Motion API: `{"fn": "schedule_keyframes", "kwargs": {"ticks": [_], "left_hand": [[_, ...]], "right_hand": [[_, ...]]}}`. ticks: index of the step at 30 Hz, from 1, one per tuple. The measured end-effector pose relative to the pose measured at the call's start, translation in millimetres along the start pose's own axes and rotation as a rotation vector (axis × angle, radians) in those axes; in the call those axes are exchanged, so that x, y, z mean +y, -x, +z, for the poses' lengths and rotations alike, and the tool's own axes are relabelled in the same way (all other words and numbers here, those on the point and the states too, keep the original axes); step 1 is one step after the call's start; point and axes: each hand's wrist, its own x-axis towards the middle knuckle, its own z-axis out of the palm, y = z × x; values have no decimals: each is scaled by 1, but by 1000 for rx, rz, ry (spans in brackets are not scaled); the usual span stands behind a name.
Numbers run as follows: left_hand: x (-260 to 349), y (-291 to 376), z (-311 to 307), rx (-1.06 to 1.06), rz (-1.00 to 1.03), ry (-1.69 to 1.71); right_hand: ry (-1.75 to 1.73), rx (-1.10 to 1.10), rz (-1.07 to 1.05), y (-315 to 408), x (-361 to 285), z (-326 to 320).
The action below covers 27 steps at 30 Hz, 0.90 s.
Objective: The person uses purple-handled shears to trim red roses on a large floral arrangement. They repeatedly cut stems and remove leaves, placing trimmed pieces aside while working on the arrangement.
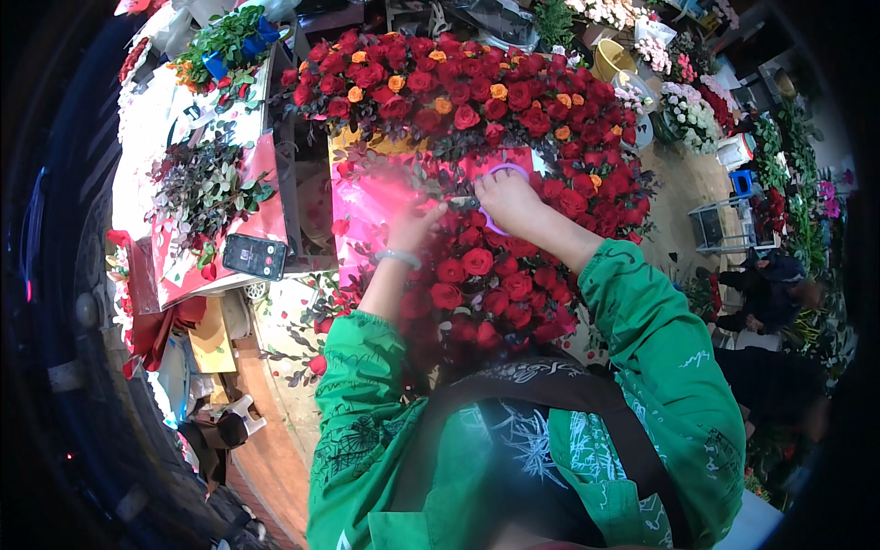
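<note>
My right hand (507, 201) grips scissors with purple handles (496, 225), their blades pointing left. Close to the blade tips, my left hand (414, 225), partly blurred, holds a dark leafy sprig (427, 180) at its fingers. Beneath both hands, red roses (477, 261) fill the near part of a large flower arrangement. Its far and right sides curve round with more red roses (467, 117) and scattered orange roses (498, 91). Bright pink wrapping sheet (357, 213) shows inside the curve, left of my left hand.
To the left stands a table with a pile of dark foliage (206, 185) and a smartphone (254, 257) at its near edge. Potted greenery (230, 48) sits behind. Right lie a yellow bucket (614, 58), pale bouquets (689, 113) and a metal rack (722, 223). A person (763, 289) is farther right.
</note>
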Motion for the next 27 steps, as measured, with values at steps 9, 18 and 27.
{"fn": "schedule_keyframes", "kwargs": {"ticks": [9, 18, 27], "left_hand": [[-45, -54, 18, 49, 12, 488], [-24, -46, 28, 255, 142, 186], [18, -37, 10, 207, 217, -192]], "right_hand": [[-9, -107, -44, 6, -19, 12], [-125, -87, 72, 21, 2, 30], [-535, 158, 528, 135, 93, 19]]}}
